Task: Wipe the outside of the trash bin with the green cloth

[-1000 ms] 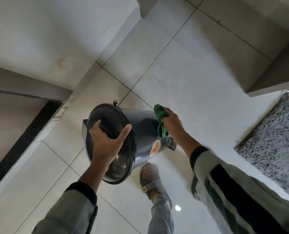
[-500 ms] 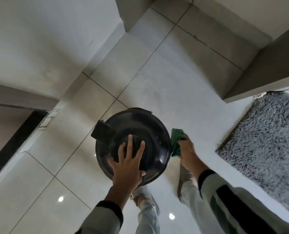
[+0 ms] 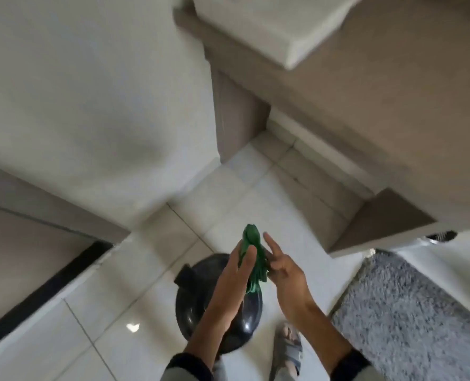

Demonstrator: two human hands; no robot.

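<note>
Both hands were raised off the bin, the cloth point(image 3: 253, 259) bunched between them: the left hand point(image 3: 235, 273) closed on it, the right hand point(image 3: 281, 266) open with fingers spread. Below them the bin point(image 3: 198, 295) stood upright on the floor point(image 3: 145, 265), lid shut, neither hand touching it. The wiping looked finished or paused.

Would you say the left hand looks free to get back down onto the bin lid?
Probably yes: the left hand is above the bin lid with nothing between, though it grips the green cloth with the right hand.
</note>
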